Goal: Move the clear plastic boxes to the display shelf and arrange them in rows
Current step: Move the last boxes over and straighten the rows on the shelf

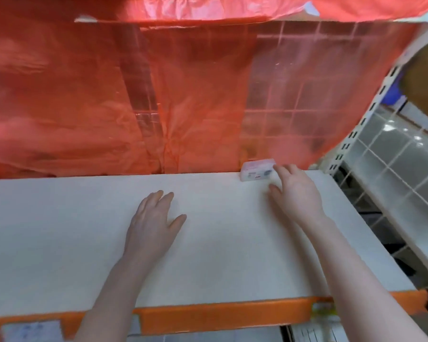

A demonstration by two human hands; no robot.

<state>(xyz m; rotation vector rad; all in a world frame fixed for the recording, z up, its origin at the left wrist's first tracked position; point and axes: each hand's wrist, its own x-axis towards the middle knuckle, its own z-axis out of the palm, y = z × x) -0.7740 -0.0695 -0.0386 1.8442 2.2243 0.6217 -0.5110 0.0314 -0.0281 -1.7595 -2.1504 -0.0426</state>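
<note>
One small clear plastic box (257, 169) with a printed label stands at the back right of the white display shelf (59, 230), against the red sheet. My right hand (295, 191) is just to the right of the box, fingers stretched toward it and fingertips at its right end, not curled around it. My left hand (153, 223) hovers flat over the middle of the shelf, fingers straight, holding nothing.
A translucent red plastic sheet (109, 95) hangs behind and above the shelf. The shelf's front edge is orange (220, 314). A white perforated upright (361, 129) stands at the right, with tiled wall and another shelf beyond it.
</note>
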